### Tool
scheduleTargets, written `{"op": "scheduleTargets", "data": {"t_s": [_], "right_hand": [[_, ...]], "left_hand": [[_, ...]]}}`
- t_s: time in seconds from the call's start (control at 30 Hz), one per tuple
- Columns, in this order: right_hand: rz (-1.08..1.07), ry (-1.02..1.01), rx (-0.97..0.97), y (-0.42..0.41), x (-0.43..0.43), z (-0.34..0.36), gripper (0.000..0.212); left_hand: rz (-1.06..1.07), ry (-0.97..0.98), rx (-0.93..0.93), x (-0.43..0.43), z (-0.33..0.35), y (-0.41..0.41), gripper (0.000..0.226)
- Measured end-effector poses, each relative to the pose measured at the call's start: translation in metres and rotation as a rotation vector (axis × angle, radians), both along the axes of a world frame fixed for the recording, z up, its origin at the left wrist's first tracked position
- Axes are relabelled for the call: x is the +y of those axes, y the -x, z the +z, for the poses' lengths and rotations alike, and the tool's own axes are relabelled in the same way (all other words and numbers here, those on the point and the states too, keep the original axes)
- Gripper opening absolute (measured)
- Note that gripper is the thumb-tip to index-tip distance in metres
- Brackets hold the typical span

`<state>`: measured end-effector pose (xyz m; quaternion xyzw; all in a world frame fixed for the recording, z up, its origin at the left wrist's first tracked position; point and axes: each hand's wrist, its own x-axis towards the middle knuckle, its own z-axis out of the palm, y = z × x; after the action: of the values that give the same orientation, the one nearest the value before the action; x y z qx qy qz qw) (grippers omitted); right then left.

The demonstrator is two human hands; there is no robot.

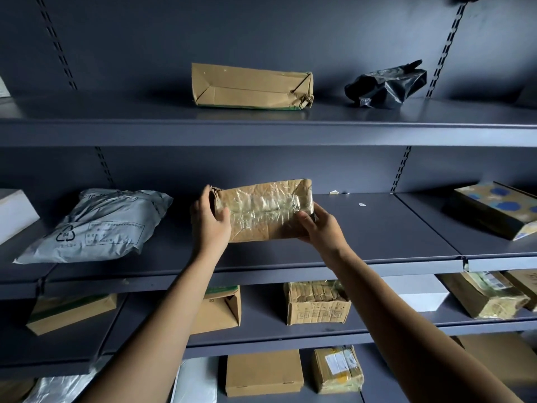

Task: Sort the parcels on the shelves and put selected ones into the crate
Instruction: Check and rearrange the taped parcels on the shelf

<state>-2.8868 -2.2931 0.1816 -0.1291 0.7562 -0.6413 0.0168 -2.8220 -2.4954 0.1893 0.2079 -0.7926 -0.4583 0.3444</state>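
The left hand point(210, 225) grips the left end of a brown cardboard parcel wrapped in crinkled clear tape point(261, 210), its thumb across the front. The right hand point(321, 228) clasps the parcel's lower right corner. The parcel is over the dark grey metal middle shelf point(377, 228), which also holds a grey plastic mailer bag point(96, 225) at the left and a box printed with blue hexagons point(494, 210) at the right. The top shelf point(261, 132) carries a dented flat brown carton point(251, 87) and a crumpled black plastic bag point(386, 85).

Parcel storeroom — dark metal shelving point(261, 132) with slotted uprights, cardboard boxes point(252, 86), grey mailer bags point(96, 225)
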Motion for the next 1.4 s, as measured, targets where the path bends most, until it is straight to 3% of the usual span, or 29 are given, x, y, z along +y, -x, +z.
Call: {"op": "scheduleTargets", "data": {"t_s": [0.1, 0.17, 0.27, 0.43, 0.63, 0.77, 0.87, 1.0, 1.27, 1.4], "right_hand": [[-0.085, -0.022, 0.080, -0.005, -0.009, -0.005, 0.030], [-0.081, 0.029, 0.081, -0.008, -0.015, -0.009, 0.030], [-0.109, 0.035, 0.127, -0.021, -0.024, -0.006, 0.041], [-0.034, 0.015, 0.279, -0.044, -0.032, -0.004, 0.040], [0.008, -0.049, 0.358, -0.046, -0.026, -0.003, 0.040], [-0.158, -0.096, 0.382, -0.032, -0.017, 0.001, 0.039], [-0.281, -0.188, 0.314, -0.014, -0.004, 0.000, 0.049], [-0.154, -0.196, 0.149, -0.001, 0.003, 0.002, 0.060], [-0.095, -0.084, 0.132, -0.016, 0.000, 0.003, 0.061], [-0.109, -0.119, 0.140, -0.032, 0.004, 0.001, 0.051]], "left_hand": [[0.127, 0.183, 0.053, 0.012, 0.004, -0.003, 0.055], [0.004, 0.228, 0.049, 0.027, 0.004, -0.003, 0.053], [-0.227, 0.114, -0.047, 0.050, 0.005, -0.004, 0.068], [-0.290, 0.008, -0.130, 0.067, 0.011, -0.006, 0.104], [-0.207, -0.044, -0.087, 0.054, 0.017, -0.006, 0.068], [-0.211, -0.105, -0.030, 0.041, 0.016, -0.009, 0.057], [-0.218, -0.139, -0.017, 0.032, 0.014, -0.012, 0.053], [-0.298, -0.179, -0.010, 0.026, 0.012, -0.015, 0.052], [-0.393, -0.347, 0.047, 0.014, -0.002, -0.022, 0.051], [-0.423, -0.435, 0.066, 0.013, -0.010, -0.033, 0.052]]}}
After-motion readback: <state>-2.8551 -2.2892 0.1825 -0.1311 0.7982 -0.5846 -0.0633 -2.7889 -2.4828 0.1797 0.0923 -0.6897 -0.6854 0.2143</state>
